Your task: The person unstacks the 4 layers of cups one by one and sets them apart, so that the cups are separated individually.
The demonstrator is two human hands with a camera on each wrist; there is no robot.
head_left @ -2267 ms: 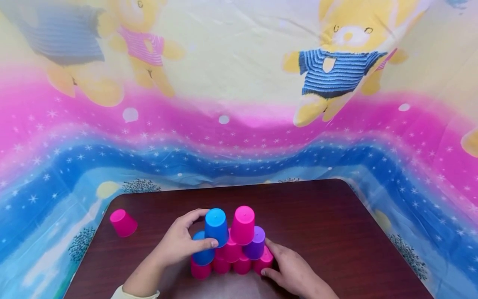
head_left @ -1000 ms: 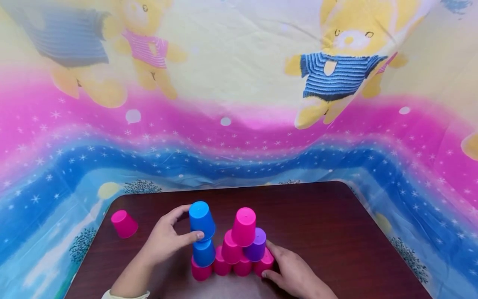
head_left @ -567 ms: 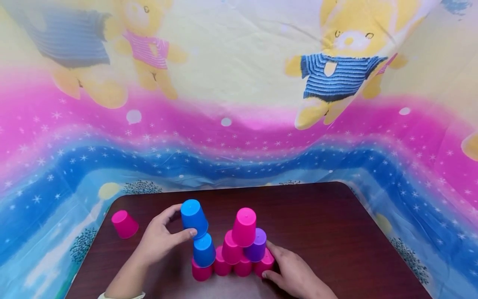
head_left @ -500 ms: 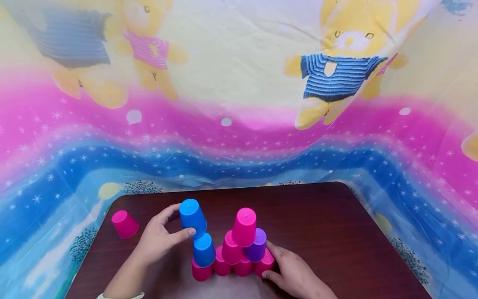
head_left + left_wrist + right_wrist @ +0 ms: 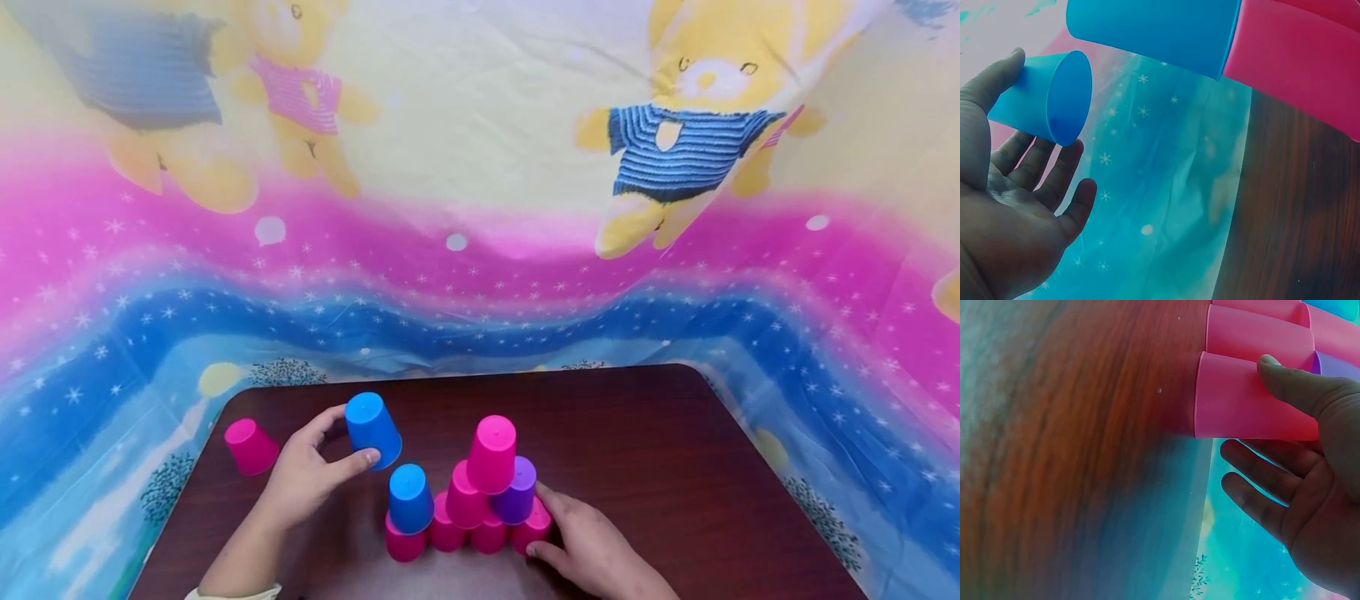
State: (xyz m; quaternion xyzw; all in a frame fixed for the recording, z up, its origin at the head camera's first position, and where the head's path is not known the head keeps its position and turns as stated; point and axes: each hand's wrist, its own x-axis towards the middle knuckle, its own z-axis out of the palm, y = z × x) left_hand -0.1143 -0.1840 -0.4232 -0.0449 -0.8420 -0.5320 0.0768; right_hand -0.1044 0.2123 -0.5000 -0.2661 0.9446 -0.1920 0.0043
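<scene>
My left hand (image 5: pixel 300 479) pinches a blue cup (image 5: pixel 372 431) between thumb and fingers. The cup is upside down, slightly tilted, and held in the air apart from the stack. In the left wrist view its open rim (image 5: pixel 1071 100) faces away from the palm. Below it, a second blue cup (image 5: pixel 410 500) stands inverted on a pink cup (image 5: pixel 406 546) at the stack's left end. A pink cup (image 5: pixel 492 454) tops the stack, over a pink cup (image 5: pixel 465 500) and a purple cup (image 5: pixel 516 493). My right hand (image 5: pixel 592 542) grips the bottom row's rightmost pink cup (image 5: pixel 1241 403).
A single pink cup (image 5: pixel 251 448) stands inverted at the left of the dark wooden table (image 5: pixel 660 450), just beyond my left hand. A curtain printed with bears (image 5: pixel 480 317) hangs behind the table and along its sides.
My left hand has lifted the blue cup off the stack's upper level and carried it left, past the lower blue cup and now clear of it. My right hand has stayed in place.
</scene>
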